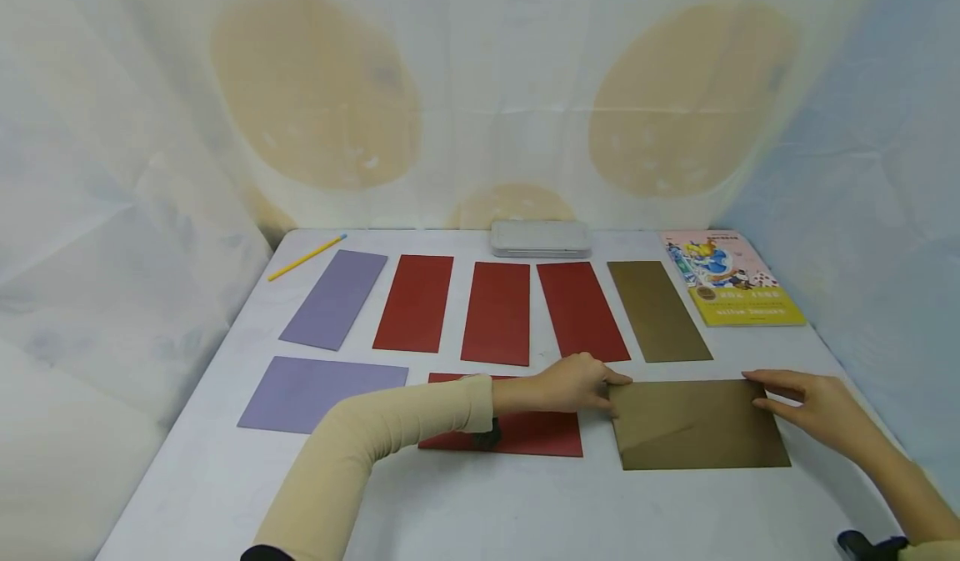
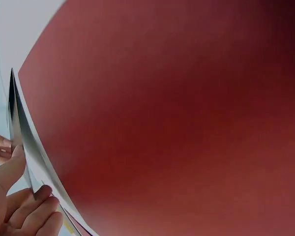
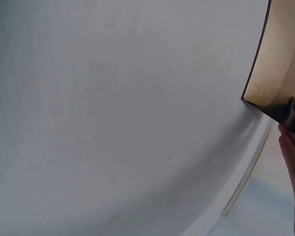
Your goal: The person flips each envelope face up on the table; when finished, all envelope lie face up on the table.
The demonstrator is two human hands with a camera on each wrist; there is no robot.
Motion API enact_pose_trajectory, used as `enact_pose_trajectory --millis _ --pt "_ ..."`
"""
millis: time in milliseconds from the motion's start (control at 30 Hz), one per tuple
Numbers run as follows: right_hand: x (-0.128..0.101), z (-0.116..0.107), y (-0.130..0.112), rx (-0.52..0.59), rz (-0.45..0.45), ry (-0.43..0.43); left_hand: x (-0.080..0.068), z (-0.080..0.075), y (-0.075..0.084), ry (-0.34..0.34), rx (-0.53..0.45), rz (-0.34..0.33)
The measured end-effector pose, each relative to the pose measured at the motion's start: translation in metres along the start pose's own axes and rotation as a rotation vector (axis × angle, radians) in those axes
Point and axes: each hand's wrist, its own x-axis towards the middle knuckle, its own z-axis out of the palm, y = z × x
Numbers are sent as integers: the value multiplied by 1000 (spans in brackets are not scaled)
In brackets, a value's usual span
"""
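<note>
My left hand (image 1: 572, 383) pinches the left edge of a gold-brown paper sheet (image 1: 697, 432) near its upper corner. In the left wrist view the sheet (image 2: 16, 125) stands edge-on between the thumb and curled fingers (image 2: 33, 211). At the opposite side my right hand (image 1: 813, 403) pinches the sheet's right edge; in the right wrist view its fingertips (image 3: 290, 140) hold the end of the sheet (image 3: 273, 64). Beneath my left forearm lies a wide red sheet (image 1: 525, 438), partly hidden by it.
Behind are a purple sheet (image 1: 337, 298), three upright red sheets (image 1: 497, 315) and another gold-brown sheet (image 1: 660, 311). A second purple sheet (image 1: 315, 390) lies front left. A pencil (image 1: 306, 258), a pale flat case (image 1: 540, 238) and a picture book (image 1: 731, 277) sit along the back.
</note>
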Motion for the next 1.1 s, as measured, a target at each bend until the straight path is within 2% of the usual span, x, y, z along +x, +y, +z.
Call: enact_pose_trajectory --millis 233,433,600,700,900,967,1100 --pt "3 2 1 -28 36 -67 5 2 -3 -20 -10 5" --pt "1 7 2 5 99 -144 7 4 -4 -19 -22 -3" --pt "-3 5 -1 -20 122 -158 2 0 -4 -17 -13 1" --pt "-6 0 -8 -35 146 -204 -4 -4 -3 -41 -38 16" --pt "-12 -2 -18 -49 93 -288 -16 -5 1 -163 -55 77" --pt "-12 0 -20 -65 75 -296 -17 -4 2 -183 -43 84" --pt "-12 3 -18 -79 37 -283 -15 -2 1 -177 -17 106"
